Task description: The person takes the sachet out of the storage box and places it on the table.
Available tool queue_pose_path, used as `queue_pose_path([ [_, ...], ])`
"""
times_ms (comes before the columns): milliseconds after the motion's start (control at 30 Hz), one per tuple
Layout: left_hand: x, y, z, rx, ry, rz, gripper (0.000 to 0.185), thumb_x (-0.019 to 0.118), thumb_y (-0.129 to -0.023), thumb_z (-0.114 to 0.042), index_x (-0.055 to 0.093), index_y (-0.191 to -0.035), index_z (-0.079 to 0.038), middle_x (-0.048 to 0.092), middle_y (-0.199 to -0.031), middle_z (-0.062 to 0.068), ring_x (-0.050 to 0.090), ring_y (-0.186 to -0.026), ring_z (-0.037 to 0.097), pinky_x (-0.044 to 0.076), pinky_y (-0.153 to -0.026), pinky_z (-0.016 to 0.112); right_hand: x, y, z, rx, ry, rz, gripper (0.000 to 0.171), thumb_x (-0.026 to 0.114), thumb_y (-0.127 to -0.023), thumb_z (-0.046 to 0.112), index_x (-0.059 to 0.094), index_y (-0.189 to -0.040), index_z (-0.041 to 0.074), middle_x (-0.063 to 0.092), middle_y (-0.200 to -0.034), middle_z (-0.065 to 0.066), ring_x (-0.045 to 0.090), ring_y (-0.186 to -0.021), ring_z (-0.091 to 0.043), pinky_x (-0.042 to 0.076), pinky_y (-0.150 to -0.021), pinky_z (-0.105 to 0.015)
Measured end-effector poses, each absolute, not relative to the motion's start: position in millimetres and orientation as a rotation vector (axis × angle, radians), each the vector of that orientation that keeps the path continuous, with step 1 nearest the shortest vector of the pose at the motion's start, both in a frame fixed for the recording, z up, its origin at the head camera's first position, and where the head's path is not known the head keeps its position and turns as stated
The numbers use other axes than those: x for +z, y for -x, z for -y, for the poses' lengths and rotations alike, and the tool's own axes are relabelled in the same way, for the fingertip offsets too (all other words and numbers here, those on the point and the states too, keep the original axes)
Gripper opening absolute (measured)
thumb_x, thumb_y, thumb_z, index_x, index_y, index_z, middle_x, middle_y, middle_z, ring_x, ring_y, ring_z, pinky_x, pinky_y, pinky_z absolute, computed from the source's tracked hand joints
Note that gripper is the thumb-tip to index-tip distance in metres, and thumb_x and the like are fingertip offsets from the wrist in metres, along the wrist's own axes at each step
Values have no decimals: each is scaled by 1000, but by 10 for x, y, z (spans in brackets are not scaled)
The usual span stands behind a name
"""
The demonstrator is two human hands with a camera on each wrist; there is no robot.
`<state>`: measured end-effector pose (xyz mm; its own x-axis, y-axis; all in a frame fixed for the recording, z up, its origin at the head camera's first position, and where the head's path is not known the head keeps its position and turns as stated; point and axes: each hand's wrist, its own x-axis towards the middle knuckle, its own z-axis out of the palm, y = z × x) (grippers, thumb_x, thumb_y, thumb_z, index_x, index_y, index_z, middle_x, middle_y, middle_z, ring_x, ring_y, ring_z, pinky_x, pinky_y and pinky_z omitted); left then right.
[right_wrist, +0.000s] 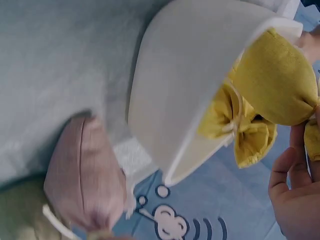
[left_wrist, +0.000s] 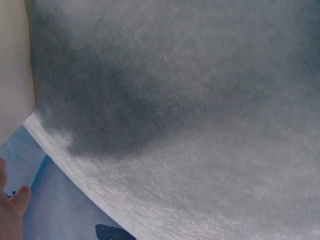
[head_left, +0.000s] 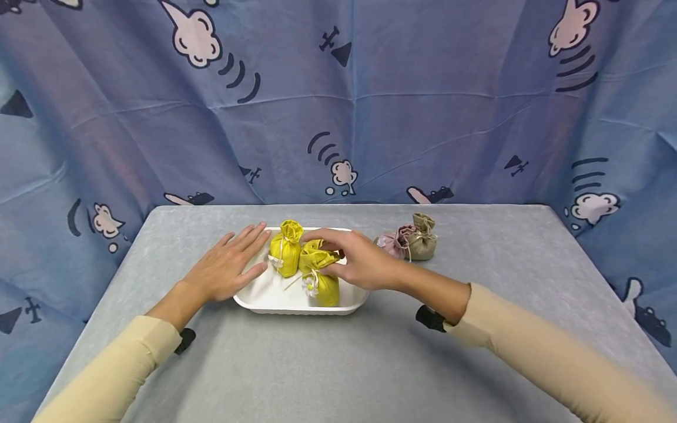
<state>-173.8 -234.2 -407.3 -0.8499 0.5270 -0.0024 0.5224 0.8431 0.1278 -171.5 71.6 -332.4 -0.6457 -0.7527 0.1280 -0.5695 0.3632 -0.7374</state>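
My right hand (head_left: pixel 359 258) pinches the gathered neck of a yellow drawstring pouch (head_left: pixel 325 288), which has a white flower on its tie. That pouch is over the white tray (head_left: pixel 288 305), beside a second yellow pouch (head_left: pixel 285 255) standing in it. In the right wrist view the held pouch (right_wrist: pixel 275 75) appears close up, above the tray's rim. My left hand (head_left: pixel 224 264) lies with straight fingers along the tray's left edge. The left wrist view mostly has the tabletop, with part of the left hand (left_wrist: pixel 12 210) at its lower left corner.
Right of the tray, a pink pouch (head_left: pixel 394 241) lies against an olive-green pouch (head_left: pixel 423 238) that stands upright. The grey table (head_left: pixel 476 252) ends at a blue patterned curtain (head_left: pixel 423 117) behind.
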Motion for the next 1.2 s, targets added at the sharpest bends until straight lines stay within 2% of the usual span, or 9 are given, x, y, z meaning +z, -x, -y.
queue_pose_path([
  [300, -4085, 1740, 2356, 190, -848, -2988, 70, 36, -104, -51, 19, -160, -13, 12, -167, 6, 15, -151, 30, 18, -117, 59, -3058, 1711, -934, -1124, 1137, -2486, 58, 74, -86, -4, 55, -139, 9, 59, -139, -10, 66, -112, -23, 53, -96, -40],
  [533, -4086, 1743, 2362, 184, -856, -2997, 70, 35, -104, -52, 20, -160, -13, 13, -167, 6, 17, -151, 31, 19, -117, 59, -2900, 1704, -1108, -1146, 1131, -2526, 62, 75, -84, -5, 55, -141, 10, 64, -132, -8, 69, -105, -19, 57, -81, -36],
  [833, -4076, 1744, 2351, 177, -852, -2983, 71, 35, -104, -52, 19, -160, -13, 11, -167, 5, 15, -152, 30, 18, -118, 59, -2857, 1695, -1423, -1141, 1103, -2600, 63, 76, -83, -4, 56, -140, 13, 68, -124, -6, 68, -96, -15, 54, -70, -35],
  [867, -4077, 1745, 2350, 178, -854, -2983, 71, 35, -104, -52, 19, -160, -13, 11, -167, 5, 15, -152, 30, 18, -118, 59, -2862, 1693, -1463, -1137, 1100, -2611, 63, 76, -83, -4, 56, -140, 12, 68, -123, -6, 68, -95, -15, 53, -70, -35],
  [933, -4080, 1746, 2350, 180, -856, -2983, 70, 35, -104, -52, 19, -160, -13, 11, -167, 5, 15, -152, 30, 18, -118, 59, -2872, 1692, -1544, -1132, 1101, -2635, 63, 76, -83, -5, 56, -140, 11, 70, -119, -7, 70, -95, -17, 51, -91, -40],
  [1067, -4076, 1742, 2349, 184, -856, -2981, 70, 36, -104, -51, 19, -160, -13, 11, -167, 5, 15, -152, 30, 17, -118, 59, -2903, 1673, -1698, -1128, 1049, -2660, 64, 76, -82, -7, 55, -140, 10, 70, -119, -8, 70, -101, -20, 48, -102, -44],
  [1100, -4075, 1740, 2349, 185, -856, -2981, 70, 36, -104, -51, 19, -160, -13, 11, -167, 5, 15, -152, 30, 17, -118, 59, -2916, 1667, -1733, -1126, 1033, -2661, 64, 76, -82, -7, 55, -140, 10, 70, -120, -8, 70, -103, -22, 47, -103, -43],
  [1167, -4072, 1739, 2351, 187, -853, -2981, 70, 36, -104, -51, 19, -160, -13, 11, -167, 5, 15, -152, 30, 17, -118, 59, -2951, 1654, -1799, -1123, 1000, -2657, 65, 76, -82, -8, 54, -140, 10, 67, -126, -9, 69, -105, -22, 58, -84, -40],
  [1200, -4073, 1739, 2351, 186, -852, -2981, 70, 36, -104, -51, 19, -160, -13, 11, -167, 5, 15, -152, 30, 17, -118, 59, -2970, 1649, -1830, -1120, 992, -2658, 65, 76, -82, -8, 54, -140, 10, 66, -128, -9, 69, -107, -23, 58, -84, -38],
])
